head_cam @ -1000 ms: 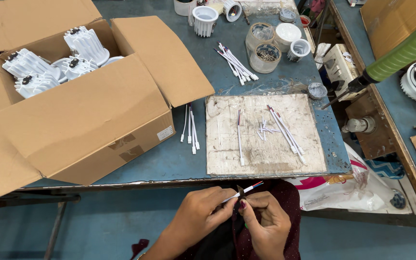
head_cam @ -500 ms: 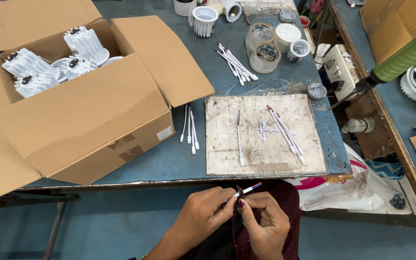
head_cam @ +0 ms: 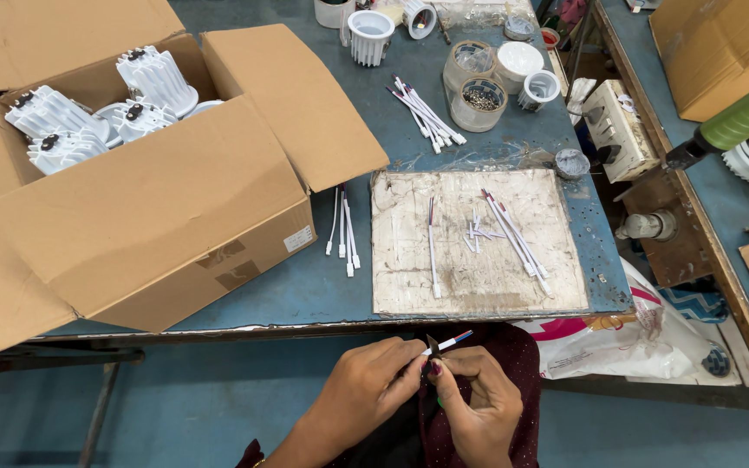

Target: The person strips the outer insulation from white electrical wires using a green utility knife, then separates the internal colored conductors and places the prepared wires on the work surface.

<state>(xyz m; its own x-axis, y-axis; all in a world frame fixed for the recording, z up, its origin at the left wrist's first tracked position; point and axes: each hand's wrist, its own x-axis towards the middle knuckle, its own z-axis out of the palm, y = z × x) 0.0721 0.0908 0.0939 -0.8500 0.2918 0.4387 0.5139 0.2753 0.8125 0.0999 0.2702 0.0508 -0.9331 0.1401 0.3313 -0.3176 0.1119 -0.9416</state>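
Observation:
Below the table's front edge, over my lap, my left hand (head_cam: 367, 388) pinches a short white cable piece (head_cam: 449, 343) with a red and blue tip. My right hand (head_cam: 476, 400) closes around a small dark cutting tool (head_cam: 433, 347) pressed against that cable. Both hands touch each other. On the table above lies a worn white board (head_cam: 409, 286) carrying several more white cable pieces (head_cam: 513, 232) and one single piece (head_cam: 432, 247).
A large open cardboard box (head_cam: 175, 208) with white finned housings (head_cam: 145, 87) fills the left. Loose cables (head_cam: 344, 230) lie beside it. Jars (head_cam: 477, 102), cups and another cable bundle (head_cam: 426, 113) stand at the back. A green-handled tool (head_cam: 739, 117) and a power strip (head_cam: 613, 121) are right.
My hands have stayed over my lap, shifting only slightly on the cable. The table's contents are unchanged.

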